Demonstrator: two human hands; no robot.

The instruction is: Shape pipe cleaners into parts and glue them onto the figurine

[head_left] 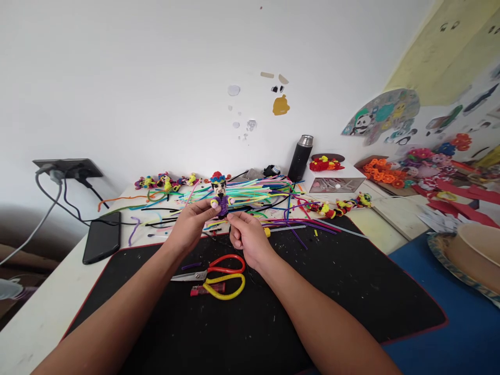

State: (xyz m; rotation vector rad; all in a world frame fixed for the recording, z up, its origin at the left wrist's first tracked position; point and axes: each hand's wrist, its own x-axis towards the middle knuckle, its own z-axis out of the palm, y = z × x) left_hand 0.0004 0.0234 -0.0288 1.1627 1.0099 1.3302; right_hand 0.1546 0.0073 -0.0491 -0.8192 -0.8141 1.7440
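Observation:
My left hand (192, 223) pinches a small figure (222, 202) by its side. The figure is upright, with a purple body, a white face with black marks and a red and blue headpiece. My right hand (247, 233) is closed just right of the figure's base, thumb and forefinger pressed together at its lower edge; what they pinch is too small to make out. Below the hands, scissors (224, 277) with one red and one yellow handle lie on the black mat (203, 333), over a red lighter (211, 288).
Behind the hands lies a pile of coloured pipe cleaners (253, 191). A black phone (102, 237) is at the left, a black flask (300, 159) and a white drawer box (336, 179) stand by the wall. More small figures (339, 207) lie right; a round container (476, 255) sits far right.

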